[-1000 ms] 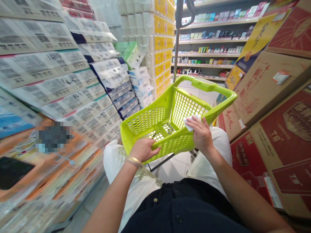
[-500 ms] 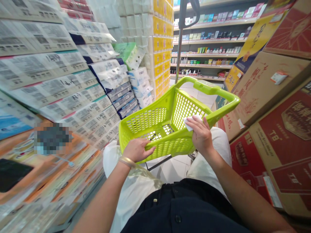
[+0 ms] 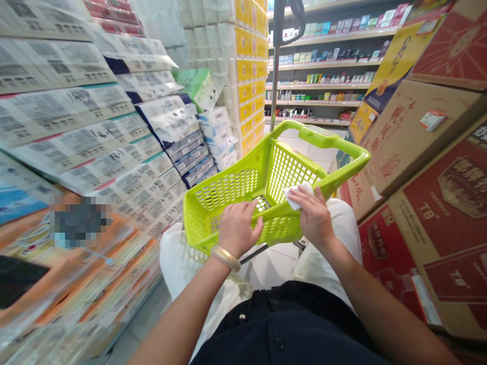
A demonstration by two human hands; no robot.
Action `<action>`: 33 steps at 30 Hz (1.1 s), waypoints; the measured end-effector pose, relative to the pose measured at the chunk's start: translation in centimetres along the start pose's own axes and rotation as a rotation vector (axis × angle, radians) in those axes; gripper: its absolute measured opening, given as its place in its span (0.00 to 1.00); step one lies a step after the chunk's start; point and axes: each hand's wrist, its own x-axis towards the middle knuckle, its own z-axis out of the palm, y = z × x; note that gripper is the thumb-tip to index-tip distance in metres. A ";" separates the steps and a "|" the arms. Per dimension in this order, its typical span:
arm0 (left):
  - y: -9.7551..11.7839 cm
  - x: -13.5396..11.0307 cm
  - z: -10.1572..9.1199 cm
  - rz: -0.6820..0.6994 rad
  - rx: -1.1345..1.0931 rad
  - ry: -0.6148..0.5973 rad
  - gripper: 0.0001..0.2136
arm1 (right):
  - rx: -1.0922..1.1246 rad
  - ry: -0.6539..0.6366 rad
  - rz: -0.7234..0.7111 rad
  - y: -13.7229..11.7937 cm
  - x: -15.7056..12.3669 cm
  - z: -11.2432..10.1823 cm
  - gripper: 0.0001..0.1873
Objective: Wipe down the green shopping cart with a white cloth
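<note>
A lime-green plastic shopping basket [image 3: 228, 190] with lattice walls sits tilted between my knees, its loop handle at the far right. A metal bar [image 3: 256, 252] shows beneath it. My right hand [image 3: 314, 213] presses a folded white tissue [image 3: 293, 197] onto the near rim, close to the handle end. Over the middle of that same rim is my left hand [image 3: 240, 228], fingers stretched and thumb apart, with nothing visible in it. Whether its palm touches the rim is hidden. A bracelet circles the left wrist.
Stacked tissue packs [image 3: 125, 157] rise on my left. Below them lie a dark phone [image 3: 21, 279] and a blurred-out item [image 3: 79, 220] with a cable. Cardboard boxes [image 3: 422, 147] stand close on my right. Ahead are a metal pole [image 3: 274, 76] and stocked shelves [image 3: 327, 63].
My left hand has moved right along the near rim, and its fingers have come off their hold there. The right hand with the tissue and the basket have barely shifted.
</note>
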 end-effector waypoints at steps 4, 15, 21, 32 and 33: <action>2.7 1.5 2.0 -0.022 -0.013 -0.116 0.22 | 0.062 -0.143 -0.128 -0.9 -0.5 0.5 0.22; 1.7 1.3 3.4 -0.020 -0.002 -0.125 0.15 | -0.004 -0.028 -0.048 -0.1 0.3 -0.5 0.22; 0.1 0.7 3.3 -0.025 0.063 -0.118 0.14 | -0.058 0.069 0.012 0.5 0.4 -2.0 0.22; -1.1 0.1 3.7 0.016 0.044 -0.039 0.13 | -0.049 -0.022 -0.086 -0.7 0.2 -1.6 0.23; -1.1 0.1 3.7 0.018 0.040 -0.039 0.13 | -0.052 -0.002 -0.063 -0.3 0.3 -2.0 0.22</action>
